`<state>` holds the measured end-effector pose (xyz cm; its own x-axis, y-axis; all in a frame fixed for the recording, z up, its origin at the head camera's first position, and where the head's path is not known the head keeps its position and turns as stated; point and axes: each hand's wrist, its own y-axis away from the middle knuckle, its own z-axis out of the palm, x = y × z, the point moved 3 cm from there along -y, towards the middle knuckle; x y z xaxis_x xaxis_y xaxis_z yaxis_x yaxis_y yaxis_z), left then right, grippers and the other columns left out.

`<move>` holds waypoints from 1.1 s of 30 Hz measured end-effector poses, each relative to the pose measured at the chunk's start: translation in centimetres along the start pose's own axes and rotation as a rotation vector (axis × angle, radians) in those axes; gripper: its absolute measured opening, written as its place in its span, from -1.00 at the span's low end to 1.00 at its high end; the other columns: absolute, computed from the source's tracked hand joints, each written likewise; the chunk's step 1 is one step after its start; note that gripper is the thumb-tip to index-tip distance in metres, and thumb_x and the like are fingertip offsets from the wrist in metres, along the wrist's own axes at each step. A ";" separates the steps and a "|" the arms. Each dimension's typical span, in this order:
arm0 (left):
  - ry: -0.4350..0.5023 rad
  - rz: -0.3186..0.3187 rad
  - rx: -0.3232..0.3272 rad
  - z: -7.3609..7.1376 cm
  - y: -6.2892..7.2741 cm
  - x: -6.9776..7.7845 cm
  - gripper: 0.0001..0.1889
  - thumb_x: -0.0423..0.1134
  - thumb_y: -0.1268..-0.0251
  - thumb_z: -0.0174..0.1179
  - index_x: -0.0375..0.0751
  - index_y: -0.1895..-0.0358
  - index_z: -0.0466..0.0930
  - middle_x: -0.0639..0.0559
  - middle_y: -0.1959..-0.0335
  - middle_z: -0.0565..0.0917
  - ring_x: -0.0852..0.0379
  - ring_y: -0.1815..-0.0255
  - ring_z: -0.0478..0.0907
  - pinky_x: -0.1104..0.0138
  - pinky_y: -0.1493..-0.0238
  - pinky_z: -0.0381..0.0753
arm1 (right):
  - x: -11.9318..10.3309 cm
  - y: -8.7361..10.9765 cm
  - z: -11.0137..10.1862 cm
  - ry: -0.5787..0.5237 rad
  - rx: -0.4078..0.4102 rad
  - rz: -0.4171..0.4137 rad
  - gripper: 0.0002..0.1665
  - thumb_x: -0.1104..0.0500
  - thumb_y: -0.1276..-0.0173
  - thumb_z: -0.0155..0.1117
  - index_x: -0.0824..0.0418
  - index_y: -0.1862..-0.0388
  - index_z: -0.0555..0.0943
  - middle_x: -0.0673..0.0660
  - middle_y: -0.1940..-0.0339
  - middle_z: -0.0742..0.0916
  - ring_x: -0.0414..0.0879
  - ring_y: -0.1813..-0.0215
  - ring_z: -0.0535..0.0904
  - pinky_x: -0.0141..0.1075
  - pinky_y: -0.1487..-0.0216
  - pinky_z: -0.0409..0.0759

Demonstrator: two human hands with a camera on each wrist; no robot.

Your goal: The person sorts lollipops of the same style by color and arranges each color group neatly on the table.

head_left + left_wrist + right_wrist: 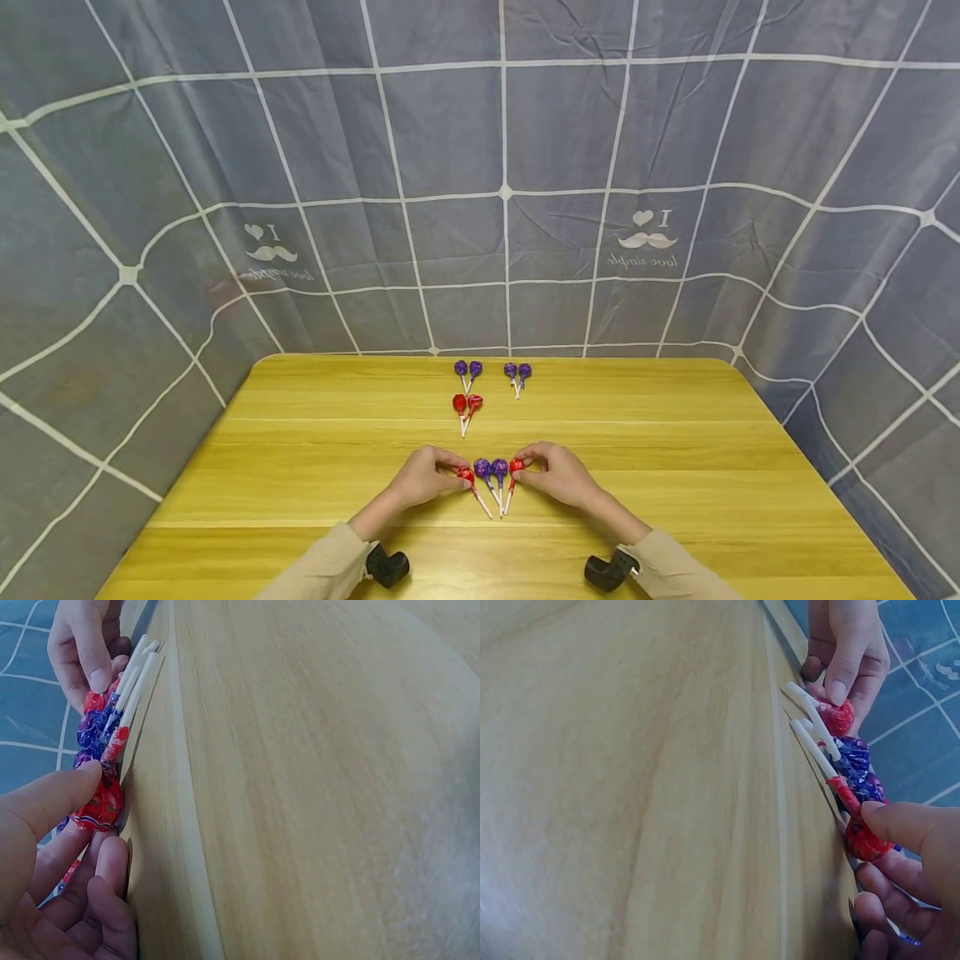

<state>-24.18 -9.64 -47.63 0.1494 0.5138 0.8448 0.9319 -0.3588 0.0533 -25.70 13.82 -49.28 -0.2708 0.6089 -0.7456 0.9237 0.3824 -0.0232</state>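
My left hand (429,479) pinches the wrapped head of a red lollipop (101,806) between thumb and fingers. On the other side my right hand (558,475) pinches a second red lollipop (865,841) the same way. Between them lie two purple lollipops (483,468) (499,468), side by side. All of these white sticks (500,504) point toward me and their ends come close together, so the group fans out at the heads. In both wrist views the purple heads are partly covered by the red ones and the fingers.
Farther back on the wooden table (337,433) lie a pair of red lollipops (460,403), a purple pair (461,367) behind it, and another purple pair (511,370) to the right. A grey curtain (450,250) with white lines hangs behind the table's far edge.
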 end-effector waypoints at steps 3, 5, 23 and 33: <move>0.006 -0.005 0.000 -0.1 0.0 -0.2 -0.71 -0.27 -0.06 0.40 -0.35 0.15 0.71 -0.13 0.27 0.75 0.27 0.52 0.42 0.49 0.53 0.38 | 0.1 -0.1 0.0 -0.019 -0.018 -0.004 -0.66 -0.01 -0.22 0.37 0.16 0.11 0.68 -0.01 0.28 0.71 -0.30 0.55 0.35 -0.44 0.52 0.32; 0.008 -0.003 -0.002 -0.2 0.0 -0.3 -0.71 -0.26 -0.07 0.39 -0.35 0.15 0.71 -0.14 0.26 0.75 0.26 0.50 0.45 0.49 0.52 0.40 | 0.2 -0.1 -0.1 -0.040 -0.030 -0.007 -0.65 -0.01 -0.23 0.37 0.17 0.11 0.68 0.00 0.28 0.71 -0.30 0.54 0.36 -0.44 0.52 0.32; 0.105 -0.010 0.040 -1.7 -0.3 -0.3 -0.62 -0.27 -0.15 0.34 -0.47 0.01 0.62 -0.22 0.28 0.74 0.02 0.50 0.66 0.40 0.58 0.53 | 1.0 0.0 -1.8 -0.117 -0.026 0.033 -0.64 0.04 -0.23 0.37 0.22 0.07 0.66 0.07 0.27 0.71 -0.26 0.49 0.44 -0.44 0.53 0.42; 0.112 -0.015 0.230 -2.3 -1.7 0.5 -0.68 -0.28 -0.13 0.35 -0.36 0.05 0.68 -0.20 0.24 0.75 -0.09 0.54 0.64 0.46 0.62 0.43 | 2.3 -0.8 -3.0 -0.158 0.048 0.064 -0.62 0.08 -0.20 0.40 0.25 0.06 0.66 0.10 0.27 0.72 -0.25 0.54 0.48 -0.43 0.58 0.49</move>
<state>-26.41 -10.54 -46.08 0.1097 0.4236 0.8992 0.9863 -0.1582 -0.0458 -27.85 16.97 -48.99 -0.1690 0.5123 -0.8420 0.9506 0.3105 -0.0019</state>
